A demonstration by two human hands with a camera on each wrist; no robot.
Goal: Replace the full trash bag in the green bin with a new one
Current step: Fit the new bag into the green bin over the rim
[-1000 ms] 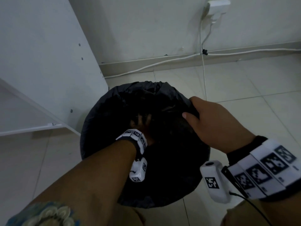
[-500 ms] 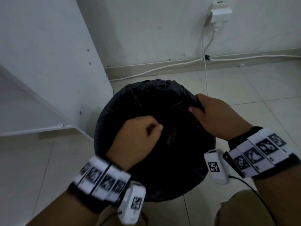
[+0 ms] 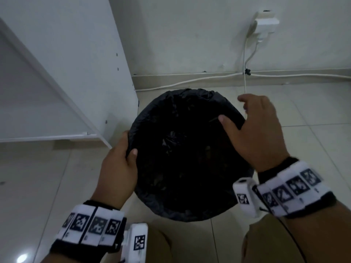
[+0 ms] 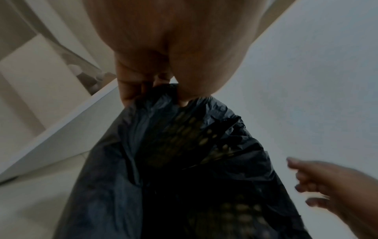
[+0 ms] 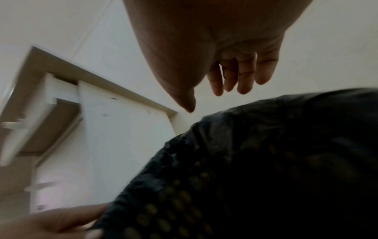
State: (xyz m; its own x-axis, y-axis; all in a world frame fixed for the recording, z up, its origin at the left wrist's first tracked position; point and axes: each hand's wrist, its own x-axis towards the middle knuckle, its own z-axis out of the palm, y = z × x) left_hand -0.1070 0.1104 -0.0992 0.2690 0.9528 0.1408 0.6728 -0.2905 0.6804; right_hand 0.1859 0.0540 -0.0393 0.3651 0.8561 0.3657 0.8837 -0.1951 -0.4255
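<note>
A black trash bag (image 3: 186,158) lines the round bin and folds over its rim, seen from above in the head view. The bin's perforated wall (image 4: 184,135) shows faintly through the plastic. My left hand (image 3: 123,160) grips the bag's left edge, thumb inside and fingers outside; the left wrist view shows that pinch (image 4: 159,90) on the gathered plastic. My right hand (image 3: 252,126) hovers over the right rim with fingers spread, its thumb against the bag. In the right wrist view its fingers (image 5: 243,77) hang straight above the bag (image 5: 266,161), holding nothing.
A white cabinet panel (image 3: 76,63) stands close on the bin's left. Behind it run a baseboard with white cables (image 3: 190,82) and a wall socket with a plug (image 3: 266,21). Pale floor tiles (image 3: 303,111) lie to the right. My knees are at the bottom edge.
My left hand came up out of the bag's inside and took hold of the left edge. My right hand let go of the right rim and opened.
</note>
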